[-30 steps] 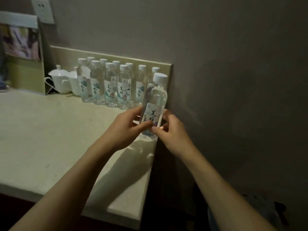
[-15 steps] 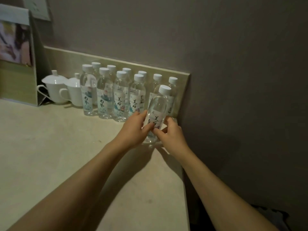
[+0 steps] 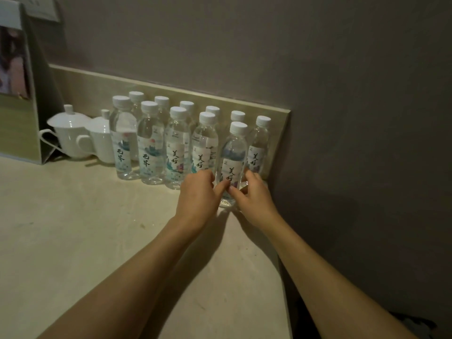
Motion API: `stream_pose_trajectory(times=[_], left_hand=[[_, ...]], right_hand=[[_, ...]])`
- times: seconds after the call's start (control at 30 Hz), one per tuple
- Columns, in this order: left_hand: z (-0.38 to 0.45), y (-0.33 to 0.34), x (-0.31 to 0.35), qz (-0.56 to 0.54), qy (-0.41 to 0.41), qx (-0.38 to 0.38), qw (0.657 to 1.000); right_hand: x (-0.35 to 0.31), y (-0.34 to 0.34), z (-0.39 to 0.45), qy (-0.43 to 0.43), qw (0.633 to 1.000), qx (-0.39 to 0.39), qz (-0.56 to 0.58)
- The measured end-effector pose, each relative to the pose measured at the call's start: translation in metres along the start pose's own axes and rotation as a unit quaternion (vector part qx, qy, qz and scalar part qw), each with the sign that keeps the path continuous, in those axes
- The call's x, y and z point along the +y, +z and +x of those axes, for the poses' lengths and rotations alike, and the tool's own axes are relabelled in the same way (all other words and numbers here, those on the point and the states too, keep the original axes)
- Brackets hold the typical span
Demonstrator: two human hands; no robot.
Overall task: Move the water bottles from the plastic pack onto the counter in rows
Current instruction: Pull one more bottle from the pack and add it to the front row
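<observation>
Two rows of water bottles (image 3: 176, 145) are stood along the back edge of the counter (image 3: 73, 228), against the low backsplash (image 3: 93, 84): six white caps are counted in the back row, four in the front row, plus the bottle in hand as the fifth. The front row is judged nearly filled, with one slot apparently left at the back right corner in front of the last back-row bottle (image 3: 259, 145). The plastic pack is not seen, so the number of bottles left cannot be told.

The held bottle (image 3: 232, 157) is stood upright near the counter's right edge, its base on or just above the surface; contact cannot be told. It is pinched low on the label from both sides: the left hand (image 3: 198, 194) has fingers curled round its left side, the right hand (image 3: 254, 196) its right side, thumbs almost meeting at the front. Neither hand is opened.

Two lidded white cups (image 3: 80, 135) are stood left of the rows.
</observation>
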State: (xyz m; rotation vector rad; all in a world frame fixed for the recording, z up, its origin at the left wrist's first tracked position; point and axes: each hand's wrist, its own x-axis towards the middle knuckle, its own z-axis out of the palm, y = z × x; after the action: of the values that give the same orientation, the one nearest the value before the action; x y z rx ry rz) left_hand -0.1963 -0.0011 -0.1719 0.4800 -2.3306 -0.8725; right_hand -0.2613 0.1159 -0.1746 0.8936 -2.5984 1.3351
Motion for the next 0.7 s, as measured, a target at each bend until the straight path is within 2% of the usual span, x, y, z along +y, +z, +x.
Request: stream_pose_trajectory(times=[0.7], left_hand=[[0.023, -0.002, 0.005, 0.017, 0.015, -0.012, 1.0]], right_hand=[[0.006, 0.012, 0.024, 0.021, 0.998, 0.025, -0.059]])
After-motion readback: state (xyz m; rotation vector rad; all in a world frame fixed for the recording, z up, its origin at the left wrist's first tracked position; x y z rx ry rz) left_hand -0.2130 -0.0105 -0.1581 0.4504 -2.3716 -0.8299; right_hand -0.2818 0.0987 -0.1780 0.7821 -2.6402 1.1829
